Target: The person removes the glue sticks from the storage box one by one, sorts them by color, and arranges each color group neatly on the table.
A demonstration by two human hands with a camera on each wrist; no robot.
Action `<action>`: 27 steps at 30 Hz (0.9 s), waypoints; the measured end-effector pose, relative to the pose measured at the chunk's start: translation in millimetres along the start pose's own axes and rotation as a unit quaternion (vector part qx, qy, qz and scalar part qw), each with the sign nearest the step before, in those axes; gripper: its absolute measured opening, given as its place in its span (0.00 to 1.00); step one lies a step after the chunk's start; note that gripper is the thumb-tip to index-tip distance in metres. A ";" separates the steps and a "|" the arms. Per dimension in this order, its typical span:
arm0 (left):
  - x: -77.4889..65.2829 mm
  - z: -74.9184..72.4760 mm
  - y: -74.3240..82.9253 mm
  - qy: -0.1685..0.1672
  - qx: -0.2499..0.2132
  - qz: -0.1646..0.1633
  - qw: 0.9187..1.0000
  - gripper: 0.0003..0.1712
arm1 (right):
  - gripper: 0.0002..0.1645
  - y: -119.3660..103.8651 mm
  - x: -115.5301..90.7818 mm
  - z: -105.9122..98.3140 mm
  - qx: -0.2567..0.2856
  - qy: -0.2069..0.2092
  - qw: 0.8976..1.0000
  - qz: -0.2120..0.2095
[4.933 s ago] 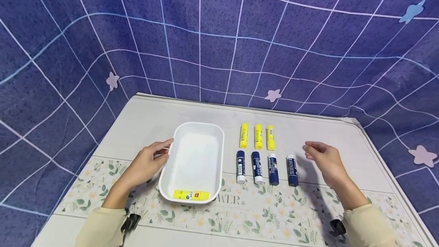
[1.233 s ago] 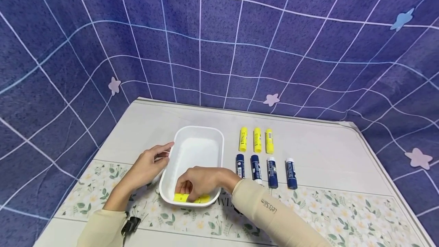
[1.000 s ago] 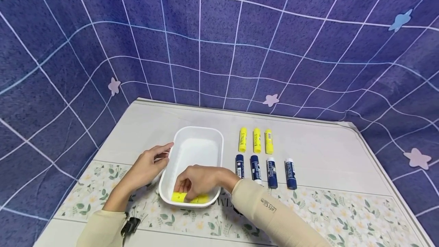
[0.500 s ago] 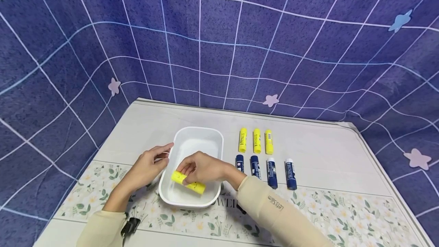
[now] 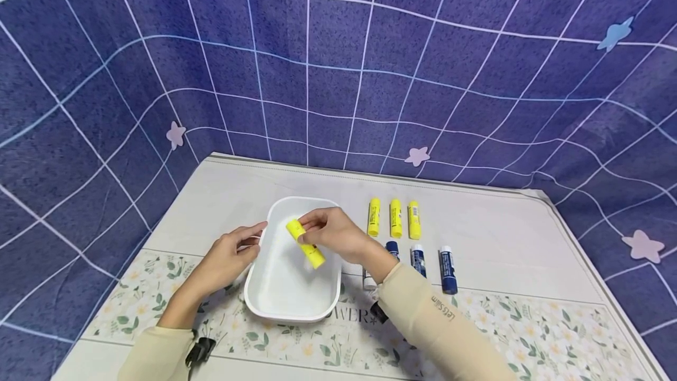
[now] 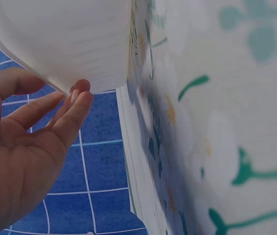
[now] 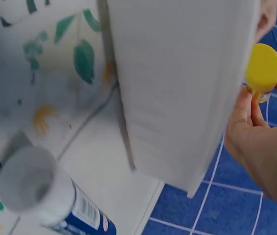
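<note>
My right hand (image 5: pixel 341 234) pinches a yellow glue stick (image 5: pixel 314 255) between thumb and fingers, above the inside of a white plastic tray (image 5: pixel 291 296). The stick slants, its lower end toward the tray's right wall. In the right wrist view the round yellow end (image 7: pixel 264 66) of the stick shows beyond the tray's outer wall (image 7: pixel 177 98). My left hand (image 5: pixel 224 257) rests against the tray's left rim with relaxed fingers. The left wrist view shows its fingertips (image 6: pixel 83 87) right at the rim and outer wall.
Right of the tray stand three yellow glue sticks (image 5: pixel 395 218) in a row. Below them lies a row of several navy glue sticks (image 5: pixel 448 269) with white ends, partly hidden by my right forearm. A blue gridded curtain (image 5: pixel 338 63) hangs behind the table (image 5: pixel 508 228).
The right hand came from the right side, took the yellow glue stick from the tray's near end and lifted it up and away from me, turning it steeper. The left hand stays put.
</note>
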State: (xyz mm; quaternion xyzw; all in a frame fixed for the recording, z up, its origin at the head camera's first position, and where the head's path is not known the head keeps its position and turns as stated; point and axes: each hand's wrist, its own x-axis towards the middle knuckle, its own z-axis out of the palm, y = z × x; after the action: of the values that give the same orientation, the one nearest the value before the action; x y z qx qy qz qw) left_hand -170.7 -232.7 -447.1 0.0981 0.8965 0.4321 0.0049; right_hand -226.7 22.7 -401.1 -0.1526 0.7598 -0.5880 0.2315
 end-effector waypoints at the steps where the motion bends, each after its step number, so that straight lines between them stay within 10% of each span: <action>1: -0.2 0.1 0.0 0.000 0.000 0.001 1.000 0.29 | 0.21 -1.5 -0.1 -3.1 0.011 0.008 1.000 0.003; 27: -1.8 -2.9 1.7 0.004 -0.006 0.013 1.000 0.29 | 0.25 1.3 -9.5 -84.5 0.094 0.167 0.981 0.023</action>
State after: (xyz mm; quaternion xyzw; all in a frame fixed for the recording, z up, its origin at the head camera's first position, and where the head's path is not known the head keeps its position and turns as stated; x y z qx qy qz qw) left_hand -168.9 -234.2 -444.1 0.1082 0.8926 0.4377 -0.0034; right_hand -263.4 97.4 -383.8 -0.0121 0.7321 -0.6689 0.1279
